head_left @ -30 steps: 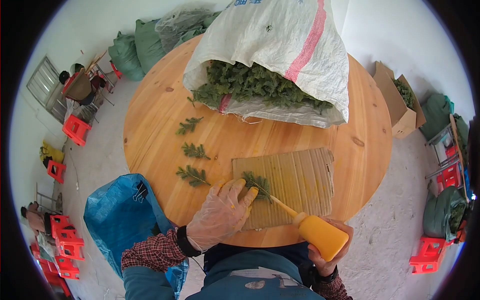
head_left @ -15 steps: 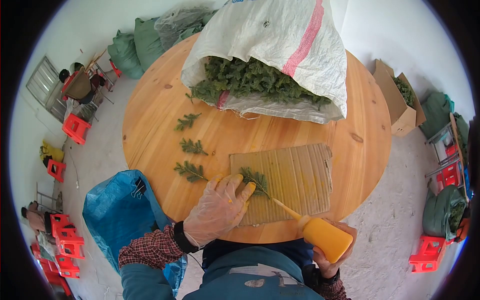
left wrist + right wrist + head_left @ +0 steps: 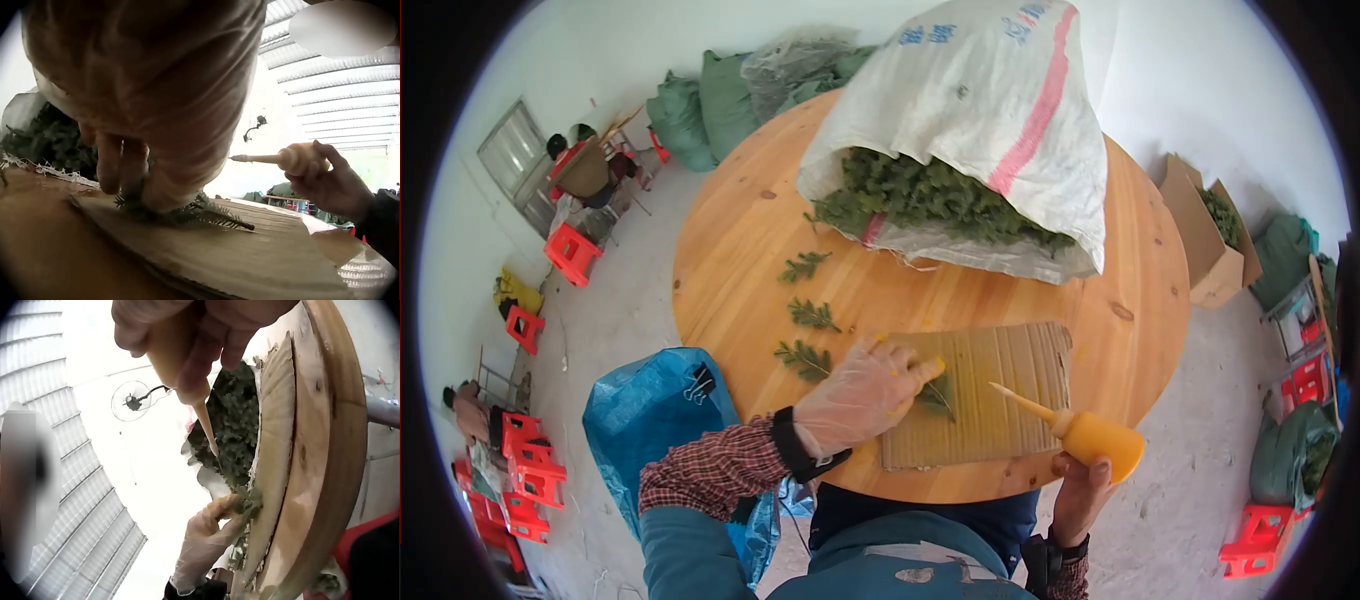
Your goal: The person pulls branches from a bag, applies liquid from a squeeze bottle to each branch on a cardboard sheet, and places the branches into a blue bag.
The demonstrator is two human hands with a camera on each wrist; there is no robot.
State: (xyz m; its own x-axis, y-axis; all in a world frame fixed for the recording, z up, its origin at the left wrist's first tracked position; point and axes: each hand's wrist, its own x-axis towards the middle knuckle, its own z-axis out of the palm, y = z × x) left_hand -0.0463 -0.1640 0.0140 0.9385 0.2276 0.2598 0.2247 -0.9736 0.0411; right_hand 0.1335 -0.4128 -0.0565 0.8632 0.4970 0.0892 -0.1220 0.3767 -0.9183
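Note:
My left hand, in a clear plastic glove with yellow stains on its fingertips, is over the cardboard sheet. Its thumb and fingers pinch a small green fir sprig, hiding the leafy end; the bare stem sticks out toward the right in the left wrist view. Bare, my right hand grips a yellow squeeze bottle by its body. The bottle's long tapered nozzle points up and left, above the cardboard and apart from the sprig.
Three loose sprigs lie left of the cardboard on the round wooden table. A white woven sack spills fir branches at the back. A blue bag sits at the table's left edge. Red stools stand around the room.
My right hand has drawn the bottle up and right, its nozzle leaving the sprig's stem. My left hand has shifted over the sprig, covering more of it. The head view has tilted.

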